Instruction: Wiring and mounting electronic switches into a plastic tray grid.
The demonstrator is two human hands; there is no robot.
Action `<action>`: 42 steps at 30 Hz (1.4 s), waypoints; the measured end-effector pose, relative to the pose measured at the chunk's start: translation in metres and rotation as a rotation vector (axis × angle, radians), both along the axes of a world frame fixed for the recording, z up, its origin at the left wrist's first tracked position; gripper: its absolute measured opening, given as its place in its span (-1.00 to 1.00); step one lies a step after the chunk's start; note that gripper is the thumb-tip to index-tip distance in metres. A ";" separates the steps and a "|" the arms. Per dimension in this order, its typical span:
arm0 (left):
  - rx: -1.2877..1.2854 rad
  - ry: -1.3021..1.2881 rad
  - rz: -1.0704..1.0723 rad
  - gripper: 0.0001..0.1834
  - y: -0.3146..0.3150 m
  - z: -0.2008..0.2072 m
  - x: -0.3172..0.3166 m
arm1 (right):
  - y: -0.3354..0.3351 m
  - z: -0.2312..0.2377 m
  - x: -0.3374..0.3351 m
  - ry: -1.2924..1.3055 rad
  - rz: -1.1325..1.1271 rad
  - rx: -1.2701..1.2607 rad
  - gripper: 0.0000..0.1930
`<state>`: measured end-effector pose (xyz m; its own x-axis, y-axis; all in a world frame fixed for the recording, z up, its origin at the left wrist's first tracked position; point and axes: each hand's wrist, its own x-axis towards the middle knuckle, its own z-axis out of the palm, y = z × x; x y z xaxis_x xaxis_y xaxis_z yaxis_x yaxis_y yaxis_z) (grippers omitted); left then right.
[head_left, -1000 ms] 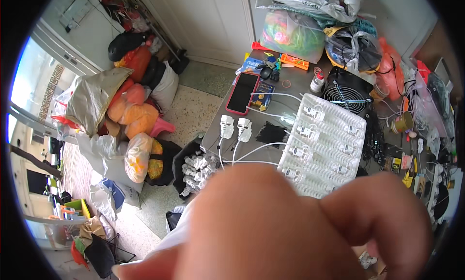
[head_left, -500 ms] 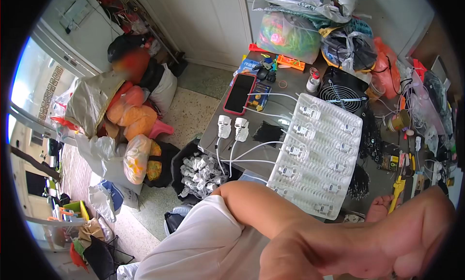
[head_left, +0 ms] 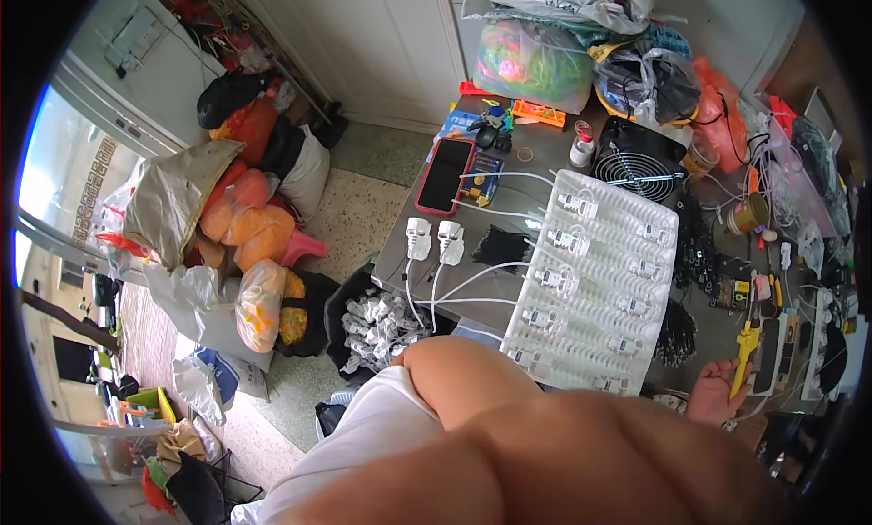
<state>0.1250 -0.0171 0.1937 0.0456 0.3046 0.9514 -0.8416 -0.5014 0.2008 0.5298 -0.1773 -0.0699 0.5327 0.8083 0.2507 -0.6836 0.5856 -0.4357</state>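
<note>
Beside a yellow tool (head_left: 748, 340) at the right of the table lies my right hand (head_left: 716, 391), palm up, fingers loosely curled, with nothing visible in the palm. The thumb side is close to the tool; contact is unclear. A large blurred bare arm or shoulder fills the lower foreground, and my left hand does not show. Left of the right hand is a whitish ribbed panel (head_left: 595, 284) with rows of white plug-like parts. White cables run leftward from it. Two white plugs (head_left: 450, 242) with cables lie on the table left of the panel.
A red-cased phone (head_left: 445, 176) and a round fan grille (head_left: 636, 178) lie farther back. Below the table's left edge, a black bag (head_left: 338, 330) holds white plugs. Filled bags (head_left: 259, 314) stand on the floor at left. A bare knee (head_left: 463, 371) is near the table.
The foreground arm has swung down and left, uncovering my right hand's wrist and the table's right side. The right hand stays near the yellow tool. The camera view shifts slightly.
</note>
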 end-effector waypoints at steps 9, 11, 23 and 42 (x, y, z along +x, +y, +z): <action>0.062 -0.092 0.071 -0.79 0.005 0.018 -0.004 | 0.015 0.011 -0.016 -0.020 0.051 0.015 -0.50; 0.073 -0.111 0.082 -0.79 0.001 0.011 0.002 | -0.003 0.003 -0.011 -0.006 -0.011 -0.022 -0.50; 0.126 -0.258 0.114 -0.84 0.005 0.018 0.017 | 0.014 0.021 -0.025 0.085 -0.019 -0.176 -0.52; 0.201 -0.694 -0.313 -0.82 0.011 0.041 0.017 | -0.001 0.009 -0.026 0.101 -0.172 -0.192 -0.55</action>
<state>0.1420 -0.0064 0.2348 -0.5240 0.1949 0.8291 -0.8494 -0.1918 -0.4917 0.5040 -0.1783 -0.0606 0.6811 0.7311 0.0399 -0.6266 0.6102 -0.4848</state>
